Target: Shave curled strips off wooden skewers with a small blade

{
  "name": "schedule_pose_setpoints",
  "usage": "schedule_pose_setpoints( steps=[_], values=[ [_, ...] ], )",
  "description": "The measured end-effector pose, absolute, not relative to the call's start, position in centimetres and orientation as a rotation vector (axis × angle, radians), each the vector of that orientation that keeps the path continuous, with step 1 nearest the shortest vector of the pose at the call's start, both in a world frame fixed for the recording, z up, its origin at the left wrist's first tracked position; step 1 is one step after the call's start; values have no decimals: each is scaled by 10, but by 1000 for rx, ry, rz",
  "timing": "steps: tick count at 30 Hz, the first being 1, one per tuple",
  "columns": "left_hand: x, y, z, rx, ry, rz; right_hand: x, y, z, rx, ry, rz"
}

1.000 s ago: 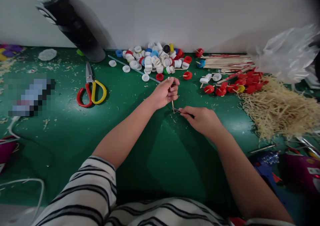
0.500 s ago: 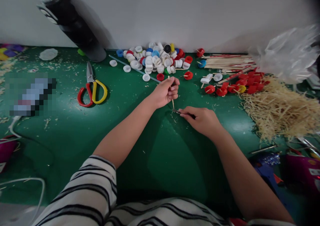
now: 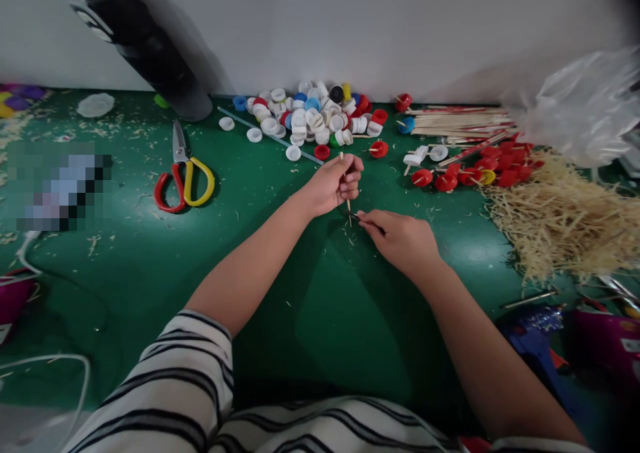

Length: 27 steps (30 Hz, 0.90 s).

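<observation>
Green tabletop [image 3: 310,319], pale wall [image 3: 320,26] behind. Left hand [image 3: 330,187] has fingers curled round a thin wooden stick [image 3: 349,205], lower end protruding below. Right hand [image 3: 404,239] pinches a small dark tool [image 3: 355,217], type unclear, against that end. Bottle-cap pile [image 3: 317,121] beyond; scissors [image 3: 184,159] off left.

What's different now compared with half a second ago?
The tool in the right hand has shifted slightly up the thin stick, from near its lower tip towards the left hand. Nothing was taken up or let go. The left hand's grip, scissors and loose caps look unchanged.
</observation>
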<state>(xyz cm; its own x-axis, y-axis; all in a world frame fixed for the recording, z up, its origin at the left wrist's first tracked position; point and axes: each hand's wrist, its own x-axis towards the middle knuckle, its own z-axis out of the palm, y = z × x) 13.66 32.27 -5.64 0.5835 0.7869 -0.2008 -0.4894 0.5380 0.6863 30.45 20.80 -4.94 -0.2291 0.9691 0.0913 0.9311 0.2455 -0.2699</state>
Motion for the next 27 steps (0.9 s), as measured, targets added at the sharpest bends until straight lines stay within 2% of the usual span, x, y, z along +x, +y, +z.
schedule_pose_setpoints(
  steps=[19,27],
  values=[
    [137,323,-56,572,568,831,315,212,-40,-1809,-2320,484],
    [134,332,-57,430,575,896,317,210,-37,-1777,-2400,453]
  ],
)
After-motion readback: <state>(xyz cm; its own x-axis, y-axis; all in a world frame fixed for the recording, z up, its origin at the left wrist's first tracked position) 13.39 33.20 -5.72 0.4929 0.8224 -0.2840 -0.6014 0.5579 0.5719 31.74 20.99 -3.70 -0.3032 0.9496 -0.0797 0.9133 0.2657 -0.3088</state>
